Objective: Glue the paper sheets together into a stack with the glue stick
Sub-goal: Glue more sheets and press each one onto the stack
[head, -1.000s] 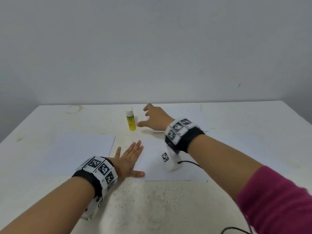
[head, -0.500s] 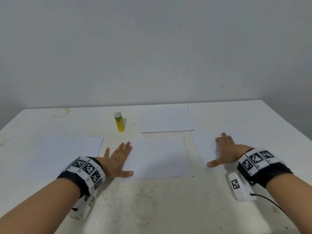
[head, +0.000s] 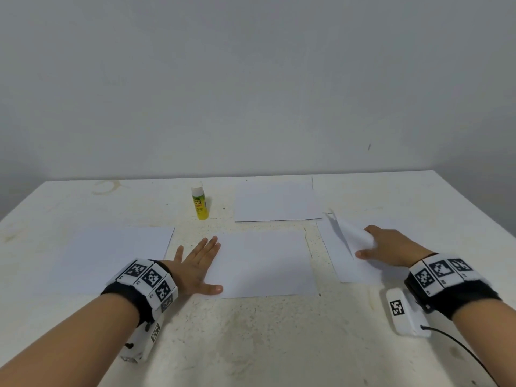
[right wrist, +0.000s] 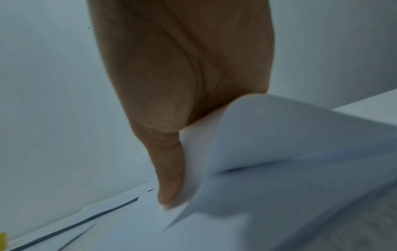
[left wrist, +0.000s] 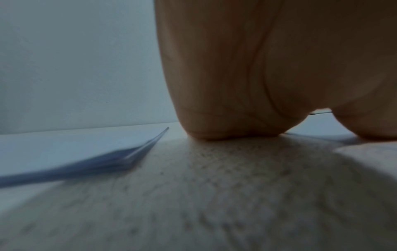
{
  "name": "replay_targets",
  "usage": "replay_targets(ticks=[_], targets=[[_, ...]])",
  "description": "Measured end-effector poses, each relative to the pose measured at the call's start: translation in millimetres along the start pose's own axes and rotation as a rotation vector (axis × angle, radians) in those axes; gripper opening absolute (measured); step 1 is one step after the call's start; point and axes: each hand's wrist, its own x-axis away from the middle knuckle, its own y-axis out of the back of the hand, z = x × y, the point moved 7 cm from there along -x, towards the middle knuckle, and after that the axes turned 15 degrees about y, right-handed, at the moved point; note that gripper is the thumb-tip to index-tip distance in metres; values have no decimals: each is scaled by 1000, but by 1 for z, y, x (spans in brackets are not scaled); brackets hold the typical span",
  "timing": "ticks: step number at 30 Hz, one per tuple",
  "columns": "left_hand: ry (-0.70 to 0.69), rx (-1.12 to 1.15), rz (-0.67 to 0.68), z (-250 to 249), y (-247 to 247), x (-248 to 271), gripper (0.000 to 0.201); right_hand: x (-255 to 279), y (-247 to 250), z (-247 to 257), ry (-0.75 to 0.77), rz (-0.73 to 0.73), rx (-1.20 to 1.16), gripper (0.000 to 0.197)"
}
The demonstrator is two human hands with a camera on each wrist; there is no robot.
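Paper now rises at three o'clock in the head view: the right hand (head: 391,247), flat half a second ago, pinches the right sheet (head: 339,252) and curls its edge up. The left hand (head: 195,263) stays flat and spread on the centre sheet (head: 265,263); the glue stick (head: 200,203) stands untouched at twelve.

The left wrist view shows that palm (left wrist: 247,84) pressed to the table (left wrist: 214,195).

The right wrist view confirms thumb (right wrist: 171,169) on paper; judging so, gathering has begun.

On the table (head: 251,344), four paper sheets lie apart: left sheet (head: 111,258), centre sheet (head: 265,263), rear sheet (head: 276,201), right sheet (head: 339,247). The glue stick (head: 200,203) stands upright left of the rear sheet. The left hand (head: 195,268) rests flat on the centre sheet's left edge; the right hand (head: 391,247) lies on the right sheet.
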Motion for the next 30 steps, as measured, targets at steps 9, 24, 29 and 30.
replay_targets(ticks=[9, 24, 29, 30], targets=[[2, 0, 5, -2, 1, 4, 163, 27, 70, 33, -54, -454, 22, 27], [52, 14, 19, -4, 3, 9, 169, -19, -93, 233, 140, 40, -204, 53], [75, -7, 15, -5, 3, 7, 170, -31, -101, 242, 129, 13, -216, 59], [78, -11, 17, -5, 3, 7, 170, -32, -102, 242, 122, 10, -215, 60]])
